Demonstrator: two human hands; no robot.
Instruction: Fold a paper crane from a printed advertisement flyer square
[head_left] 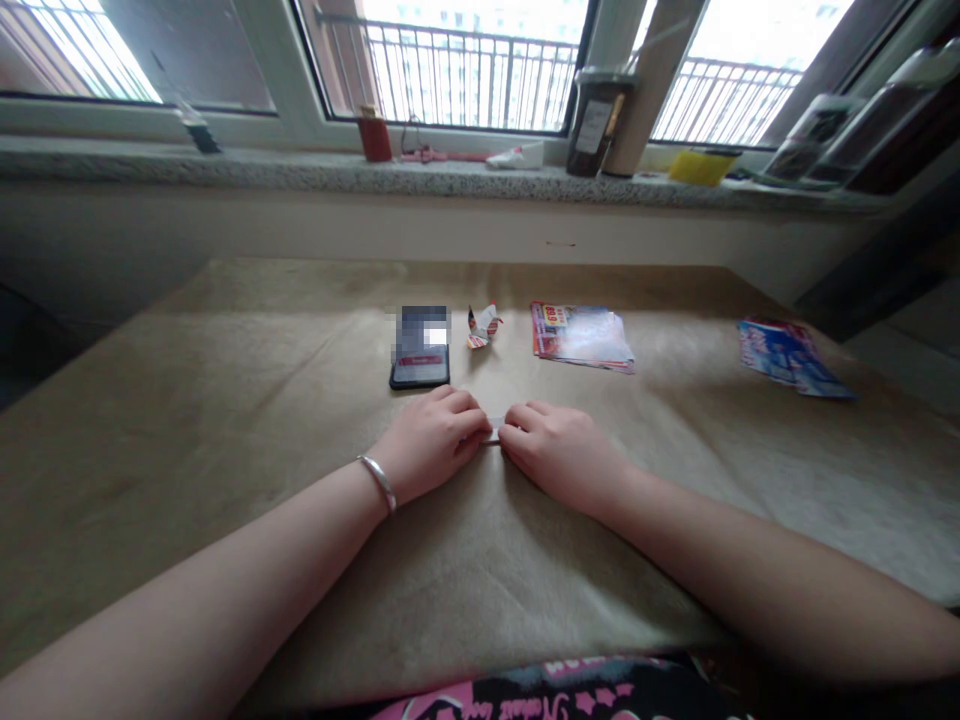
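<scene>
Between my two hands lies a small folded piece of white paper (493,430) on the table, mostly covered by my fingers. My left hand (439,430), with a silver bangle on its wrist, is closed on the paper's left end. From the other side my right hand (559,445) presses its curled fingers on the right end. Just beyond the hands stands a folded paper crane (484,326) with red, white and dark print. Left of the crane is a smartphone (421,365), its screen lit and partly blurred out.
A stack of printed flyers (581,337) lies right of the crane, and more blue flyers (791,357) are at the far right of the table (225,480). On the stone windowsill (450,178) stand a red container (374,135), a dark jar (598,125) and a yellow item (701,167).
</scene>
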